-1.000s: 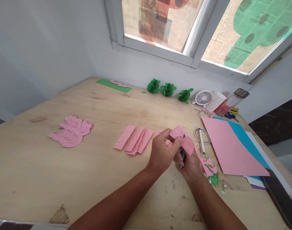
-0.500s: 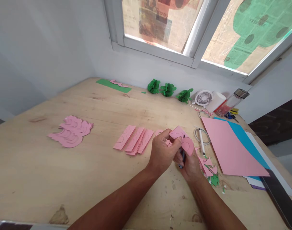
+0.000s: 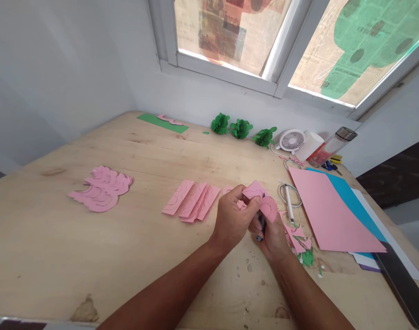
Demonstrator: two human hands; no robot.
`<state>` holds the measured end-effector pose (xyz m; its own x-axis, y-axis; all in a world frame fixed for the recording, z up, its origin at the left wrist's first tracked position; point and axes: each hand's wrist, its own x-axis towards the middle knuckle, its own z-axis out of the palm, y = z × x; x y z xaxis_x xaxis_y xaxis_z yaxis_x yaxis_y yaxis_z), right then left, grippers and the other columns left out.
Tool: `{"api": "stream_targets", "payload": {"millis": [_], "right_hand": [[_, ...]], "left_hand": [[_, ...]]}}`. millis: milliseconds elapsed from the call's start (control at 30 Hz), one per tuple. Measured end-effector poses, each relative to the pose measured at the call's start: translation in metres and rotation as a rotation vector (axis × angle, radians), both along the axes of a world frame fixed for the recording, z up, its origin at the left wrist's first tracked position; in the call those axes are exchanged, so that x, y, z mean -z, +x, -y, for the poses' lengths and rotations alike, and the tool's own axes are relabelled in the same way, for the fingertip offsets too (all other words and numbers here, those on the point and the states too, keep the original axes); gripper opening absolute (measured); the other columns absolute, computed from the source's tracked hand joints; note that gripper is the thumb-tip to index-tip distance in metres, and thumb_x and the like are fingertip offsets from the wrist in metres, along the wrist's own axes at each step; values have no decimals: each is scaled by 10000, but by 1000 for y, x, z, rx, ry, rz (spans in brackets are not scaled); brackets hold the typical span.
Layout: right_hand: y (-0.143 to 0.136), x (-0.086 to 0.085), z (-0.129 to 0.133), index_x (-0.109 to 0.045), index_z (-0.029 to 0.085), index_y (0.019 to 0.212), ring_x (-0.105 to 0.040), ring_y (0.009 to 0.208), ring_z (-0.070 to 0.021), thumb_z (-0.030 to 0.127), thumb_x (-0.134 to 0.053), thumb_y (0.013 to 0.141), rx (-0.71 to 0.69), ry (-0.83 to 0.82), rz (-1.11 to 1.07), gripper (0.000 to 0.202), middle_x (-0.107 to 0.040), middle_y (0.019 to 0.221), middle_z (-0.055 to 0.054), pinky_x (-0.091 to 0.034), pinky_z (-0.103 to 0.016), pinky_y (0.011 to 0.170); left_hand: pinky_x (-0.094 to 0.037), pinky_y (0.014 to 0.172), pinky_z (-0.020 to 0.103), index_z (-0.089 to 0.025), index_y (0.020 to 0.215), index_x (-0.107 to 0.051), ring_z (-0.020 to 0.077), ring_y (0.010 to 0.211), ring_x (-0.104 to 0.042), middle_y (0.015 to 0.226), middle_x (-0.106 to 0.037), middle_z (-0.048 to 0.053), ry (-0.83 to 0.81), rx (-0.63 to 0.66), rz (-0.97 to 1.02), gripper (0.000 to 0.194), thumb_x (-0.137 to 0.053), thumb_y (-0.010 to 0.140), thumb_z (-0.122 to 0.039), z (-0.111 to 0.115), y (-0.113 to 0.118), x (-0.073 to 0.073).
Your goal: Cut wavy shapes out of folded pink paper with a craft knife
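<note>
My left hand (image 3: 233, 215) pinches a folded piece of pink paper (image 3: 268, 208) that has curved pencil lines and a partly cut, rounded edge. In my right hand (image 3: 273, 236) are scissors (image 3: 261, 228) with dark handles, held below the paper; their blades are mostly hidden behind it, with a dark tip showing at the cut. Left of my hands lie several pink strips (image 3: 178, 198) marked with curved lines. Farther left sits a pile of cut pink scalloped shapes (image 3: 101, 188). Pink and green scraps (image 3: 300, 240) lie just right of my right hand.
Pink sheets (image 3: 333, 211) overlap blue and white ones at the right, beside a long dark bar (image 3: 402, 288). A white pen (image 3: 289, 204) rests by a coiled cable. Green paper trees (image 3: 240, 128), a small fan (image 3: 292, 140) and a bottle (image 3: 333, 146) stand along the wall.
Almost nothing differs. Both hands keep the same hold, and the rounded end of the pink paper has shifted very slightly.
</note>
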<state>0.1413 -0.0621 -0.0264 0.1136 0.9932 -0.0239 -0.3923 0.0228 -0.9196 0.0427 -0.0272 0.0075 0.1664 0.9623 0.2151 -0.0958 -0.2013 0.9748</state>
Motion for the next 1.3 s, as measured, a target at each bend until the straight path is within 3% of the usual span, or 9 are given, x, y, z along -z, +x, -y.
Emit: {"api": "stream_targets", "payload": {"millis": [600, 1100, 1300], "right_hand": [[0, -1, -1, -413, 178, 460, -223, 355, -62, 465, -544, 800, 7, -6, -7, 465, -342, 375, 48, -146, -230, 374], [2, -2, -1, -408, 183, 423, -221, 348, -66, 497, -540, 780, 3, -3, 31, 494, -321, 355, 50, -129, -254, 394], [3, 1, -1, -407, 182, 416, -229, 349, -69, 487, -519, 797, 4, 7, 32, 500, -319, 350, 47, -131, -257, 397]], "left_hand": [[-438, 613, 238, -173, 638, -575, 131, 606, -557, 610, -600, -17, -26, 13, 31, 94, -571, 717, -223, 1, 0, -3], [-442, 646, 241, -175, 620, -491, 141, 656, -555, 539, -517, -32, -58, 73, 79, 135, -561, 729, -213, -1, 0, -1], [-444, 682, 261, -169, 637, -513, 142, 665, -544, 606, -523, -16, -34, 65, 64, 103, -547, 728, -202, -2, 1, 1]]}}
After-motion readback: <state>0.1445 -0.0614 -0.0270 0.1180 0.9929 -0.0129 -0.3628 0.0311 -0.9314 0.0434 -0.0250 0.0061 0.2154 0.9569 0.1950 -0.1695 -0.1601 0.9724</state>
